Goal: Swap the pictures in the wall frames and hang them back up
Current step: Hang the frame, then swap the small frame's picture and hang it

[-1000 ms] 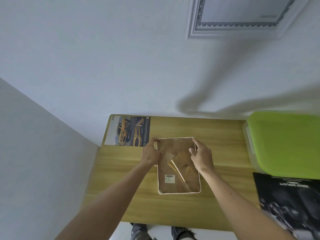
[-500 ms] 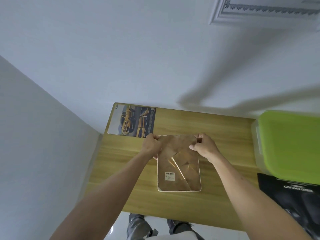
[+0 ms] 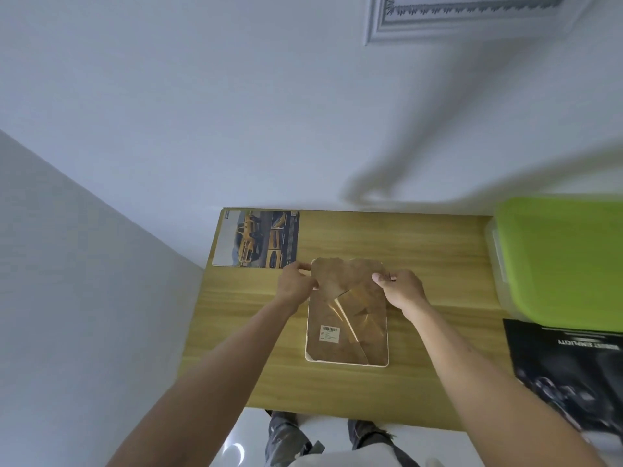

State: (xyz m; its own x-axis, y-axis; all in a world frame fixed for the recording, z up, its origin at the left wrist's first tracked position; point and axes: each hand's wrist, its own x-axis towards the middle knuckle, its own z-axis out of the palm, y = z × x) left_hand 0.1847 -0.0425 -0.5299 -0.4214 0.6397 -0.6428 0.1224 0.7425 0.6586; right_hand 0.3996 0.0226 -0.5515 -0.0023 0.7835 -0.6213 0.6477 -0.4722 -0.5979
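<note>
Frame point(image 3: 347, 311) lies face down mid-bench point(image 3: 421, 382); left hand point(image 3: 295, 284) and right hand point(image 3: 403, 288) pinch its backing's far corners. Lift both evenly so the board comes free without bending.

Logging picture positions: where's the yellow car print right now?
In the head view the yellow car print lies flat at the table's far-left corner by the wall, just beyond the left hand.
</note>
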